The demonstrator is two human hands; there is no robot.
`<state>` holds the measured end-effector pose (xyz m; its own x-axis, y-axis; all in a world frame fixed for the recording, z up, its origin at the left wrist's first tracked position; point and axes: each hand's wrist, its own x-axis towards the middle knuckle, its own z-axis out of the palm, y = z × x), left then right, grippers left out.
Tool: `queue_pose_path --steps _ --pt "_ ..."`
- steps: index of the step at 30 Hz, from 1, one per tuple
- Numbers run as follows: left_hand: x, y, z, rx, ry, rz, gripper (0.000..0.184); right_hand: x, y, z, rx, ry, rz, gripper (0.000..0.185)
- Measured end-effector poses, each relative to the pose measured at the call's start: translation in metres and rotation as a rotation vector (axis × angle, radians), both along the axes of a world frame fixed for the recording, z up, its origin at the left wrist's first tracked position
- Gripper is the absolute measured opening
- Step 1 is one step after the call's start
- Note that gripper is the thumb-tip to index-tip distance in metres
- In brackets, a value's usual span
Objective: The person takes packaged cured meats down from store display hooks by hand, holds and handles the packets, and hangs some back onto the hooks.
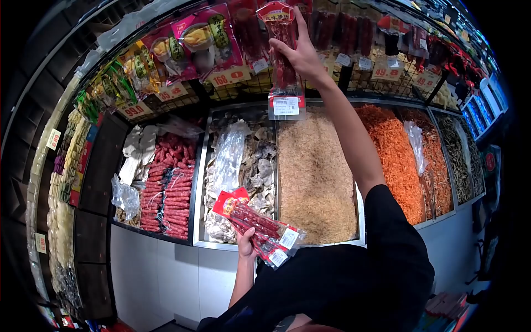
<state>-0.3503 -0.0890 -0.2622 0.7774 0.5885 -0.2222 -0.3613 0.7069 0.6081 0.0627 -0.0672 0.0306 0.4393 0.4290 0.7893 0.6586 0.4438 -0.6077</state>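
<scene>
My left hand (246,242) is closed on vacuum packs of dried sausage (260,222), low in front of my body. At least two packs overlap there, with red tops and white labels. My right arm stretches up to the hanging rack, where my right hand (298,55) grips the side of another sausage pack (285,69). That pack hangs upright, with a red header at the top and a white label (286,105) at its lower end. Whether it is still on a hook cannot be made out.
Below the rack stand bins of red sausages (168,188), pale dried pieces (265,171), tiny tan dried shrimp (315,177) and orange dried shrimp (390,160). Pink snack bags (207,41) and price cards (229,76) hang at upper left. Shelves (94,166) line the left.
</scene>
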Motion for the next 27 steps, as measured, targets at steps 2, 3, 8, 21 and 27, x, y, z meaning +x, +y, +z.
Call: queue_pose_path --steps 2,3,8,21,27 --pt "0.003 0.001 0.004 -0.015 -0.018 0.011 0.051 0.006 0.005 0.013 0.016 -0.072 0.001 0.091" --pt "0.002 0.002 -0.003 -0.015 -0.014 0.021 0.051 0.015 0.008 0.01 -0.039 -0.154 -0.12 0.084" --pt "0.002 0.002 -0.006 -0.012 -0.015 0.018 0.052 0.049 0.033 0.007 -0.142 -0.211 -0.25 0.075" --pt "-0.001 0.002 -0.008 -0.03 0.001 0.014 0.051 0.061 0.041 -0.002 -0.153 -0.118 -0.256 0.075" --pt "-0.004 0.001 -0.014 -0.023 0.042 0.074 0.051 0.061 0.048 -0.011 -0.102 -0.223 -0.47 0.072"
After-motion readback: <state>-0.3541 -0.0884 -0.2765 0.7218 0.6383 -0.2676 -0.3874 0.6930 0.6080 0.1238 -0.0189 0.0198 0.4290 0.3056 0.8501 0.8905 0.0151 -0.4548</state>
